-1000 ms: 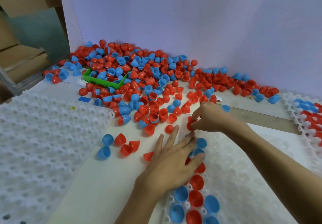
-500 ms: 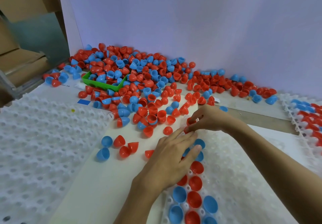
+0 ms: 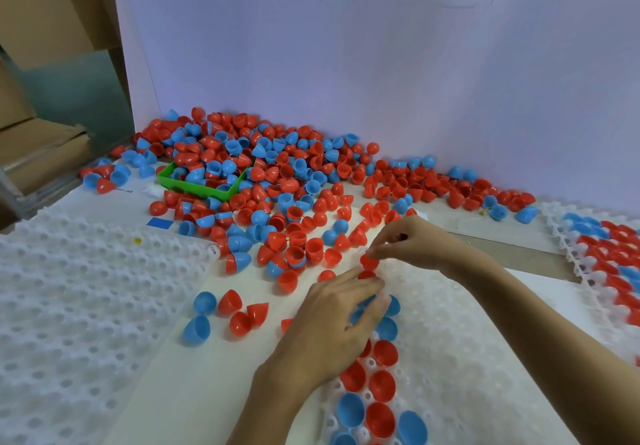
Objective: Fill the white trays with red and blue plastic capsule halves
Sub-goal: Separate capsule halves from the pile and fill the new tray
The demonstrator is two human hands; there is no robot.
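Note:
The middle white tray [image 3: 467,358] holds a column of red and blue capsule halves [image 3: 379,384] along its left edge. My left hand [image 3: 332,327] lies over that column with fairly straight fingers. Its fingertips touch a red half [image 3: 366,274] seated near the tray's far-left corner. My right hand [image 3: 412,242] pinches another red capsule half [image 3: 369,262] just beyond that, right above the corner cells. The two hands' fingertips almost meet. My left palm hides the cells beneath it.
A big pile of loose red and blue halves [image 3: 277,174] lies against the white back wall, around a green bin [image 3: 201,186]. A few loose halves [image 3: 228,313] sit between the middle tray and a bare white tray [image 3: 86,306] on the left. A partly filled tray [image 3: 609,247] is at the right.
My left hand's fingers have closed together and slid forward toward the tray's far corner. My right hand has brought its red half down closer to the tray.

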